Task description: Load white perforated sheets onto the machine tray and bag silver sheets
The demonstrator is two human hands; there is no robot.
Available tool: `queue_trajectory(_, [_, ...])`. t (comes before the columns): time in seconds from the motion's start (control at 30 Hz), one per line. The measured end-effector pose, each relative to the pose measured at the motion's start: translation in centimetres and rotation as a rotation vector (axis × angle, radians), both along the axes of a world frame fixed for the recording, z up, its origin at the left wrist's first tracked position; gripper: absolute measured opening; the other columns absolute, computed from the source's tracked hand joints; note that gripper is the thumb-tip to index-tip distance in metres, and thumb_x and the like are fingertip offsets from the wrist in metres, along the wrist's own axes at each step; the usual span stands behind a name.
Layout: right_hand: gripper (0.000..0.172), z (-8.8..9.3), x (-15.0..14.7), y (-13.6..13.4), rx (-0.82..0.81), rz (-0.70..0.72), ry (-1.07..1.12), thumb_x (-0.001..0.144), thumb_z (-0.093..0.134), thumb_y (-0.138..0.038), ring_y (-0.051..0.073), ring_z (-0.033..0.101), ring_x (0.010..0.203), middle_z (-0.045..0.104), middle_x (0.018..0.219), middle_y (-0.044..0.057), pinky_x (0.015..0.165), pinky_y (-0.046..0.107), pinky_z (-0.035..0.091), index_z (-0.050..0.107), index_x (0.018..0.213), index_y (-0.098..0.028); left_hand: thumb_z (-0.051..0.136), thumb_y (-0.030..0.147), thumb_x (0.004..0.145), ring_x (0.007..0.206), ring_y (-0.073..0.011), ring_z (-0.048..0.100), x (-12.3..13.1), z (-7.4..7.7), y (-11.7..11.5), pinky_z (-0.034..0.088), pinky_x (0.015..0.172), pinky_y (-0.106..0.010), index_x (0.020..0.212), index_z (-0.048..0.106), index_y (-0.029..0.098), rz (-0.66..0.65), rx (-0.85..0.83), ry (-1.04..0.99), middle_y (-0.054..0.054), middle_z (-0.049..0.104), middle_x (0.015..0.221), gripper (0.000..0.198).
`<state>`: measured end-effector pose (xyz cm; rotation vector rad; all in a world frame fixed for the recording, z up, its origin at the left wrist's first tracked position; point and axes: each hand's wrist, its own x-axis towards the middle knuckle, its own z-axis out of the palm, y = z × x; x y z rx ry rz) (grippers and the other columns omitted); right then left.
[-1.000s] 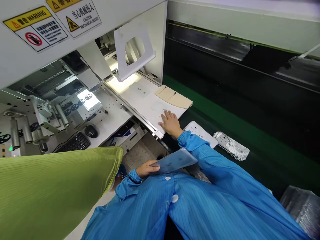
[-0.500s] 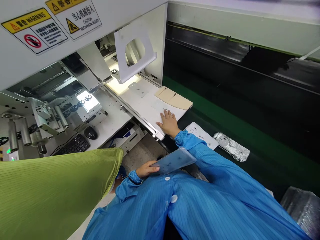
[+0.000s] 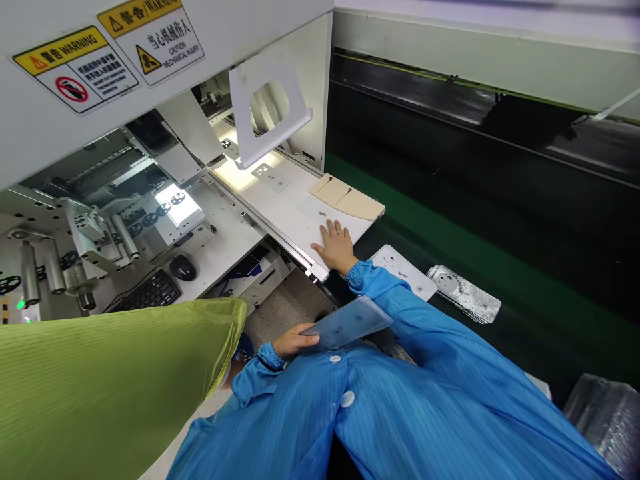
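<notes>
The pale plate [image 3: 314, 209] lay on the white feed table [image 3: 295, 230], just ahead of your right fingertips, its edges too faint to tell how far it ran beneath them. Your right hand [image 3: 337, 248] rested palm down there, fingers slightly spread, gripping nothing. Doing this well likely called for light, even pressure and a plate square to the metal rail [image 3: 280, 241].

Take that hand as the clock's centre. At about seven, your left hand [image 3: 296, 341] pinched one end of the bluish stack [image 3: 353, 323] against your front; holding it level probably guarded against slipping. The beige board [image 3: 347, 196] sat near twelve, a small grey plate [image 3: 271, 178] between ten and eleven, a loose white plate [image 3: 407, 275] and, beyond it, a metallic stack [image 3: 465, 295] between three and four.
</notes>
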<state>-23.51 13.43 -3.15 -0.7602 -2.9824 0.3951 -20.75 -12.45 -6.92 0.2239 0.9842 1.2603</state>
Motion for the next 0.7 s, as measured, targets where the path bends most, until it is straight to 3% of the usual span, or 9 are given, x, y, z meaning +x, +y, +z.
queue_trajectory(0.2, [0.065, 0.6, -0.3, -0.3, -0.096, -0.035, 0.046, 0.094, 0.044, -0.048, 0.039, 0.016, 0.143, 0.024, 0.154, 0.022, 0.113, 0.058, 0.016, 0.04, 0.142, -0.004, 0.084, 0.048, 0.057, 0.087, -0.0262, 0.07, 0.2, -0.2, -0.2, 0.049, 0.09, -0.041, 0.095, 0.071, 0.011, 0.006, 0.023, -0.007, -0.011, 0.075, 0.087, 0.054])
queue_trajectory(0.33, [0.062, 1.9, 0.5, -0.4, -0.218, -0.048, 0.151, 0.094, 0.044, -0.045, 0.038, 0.013, 0.144, 0.022, 0.155, 0.021, 0.114, 0.056, 0.014, 0.043, 0.14, -0.004, 0.082, 0.048, 0.061, 0.093, -0.0292, 0.07, 0.3, -0.1, -0.3, 0.048, 0.094, -0.045, 0.097, 0.07, 0.011, 0.028, 0.059, -0.001, -0.012, 0.075, 0.091, 0.053])
queue_trajectory(0.4, [0.058, 3.0, 2.0, -0.1, -0.319, -0.043, 0.202, 0.098, 0.033, -0.046, 0.035, 0.027, 0.14, 0.035, 0.149, 0.022, 0.113, 0.052, 0.023, 0.049, 0.134, -0.005, 0.08, 0.049, 0.064, 0.1, -0.0308, 0.068, 0.2, 0.1, -0.2, 0.047, 0.096, -0.047, 0.102, 0.068, 0.011, 0.047, 0.081, 0.0, -0.013, 0.074, 0.095, 0.055])
queue_trajectory(0.5, [0.069, 5.2, 6.0, 0.9, -0.554, 0.022, 0.212, 0.098, 0.014, -0.054, 0.026, 0.063, 0.098, 0.065, 0.114, 0.021, 0.088, 0.043, 0.05, 0.061, 0.116, -0.007, 0.076, 0.051, 0.07, 0.11, -0.032, 0.064, -0.1, 1.0, 0.2, 0.047, 0.097, -0.05, 0.116, 0.062, 0.012, 0.059, 0.147, -0.016, -0.015, 0.071, 0.105, 0.062])
queue_trajectory(0.6, [0.072, 7.7, 10.6, 1.6, -0.79, 0.134, 0.195, 0.089, 0.028, -0.072, 0.018, 0.063, 0.063, 0.07, 0.089, 0.011, 0.059, 0.033, 0.053, 0.065, 0.106, -0.013, 0.07, 0.049, 0.078, 0.113, -0.0316, 0.062, -0.5, 1.9, 1.1, 0.052, 0.09, -0.051, 0.13, 0.052, 0.018, 0.036, 0.244, -0.032, -0.015, 0.067, 0.115, 0.063])
queue_trajectory(0.7, [0.059, 10.1, 14.0, 1.5, -0.889, 0.143, 0.243, 0.078, 0.055, -0.071, 0.016, 0.062, 0.061, 0.068, 0.079, 0.006, 0.057, 0.029, 0.052, 0.066, 0.098, -0.016, 0.067, 0.047, 0.082, 0.11, -0.0309, 0.064, -0.5, 2.4, 2.3, 0.055, 0.082, -0.046, 0.134, 0.046, 0.02, -0.007, 0.281, 0.0, -0.015, 0.066, 0.118, 0.062])
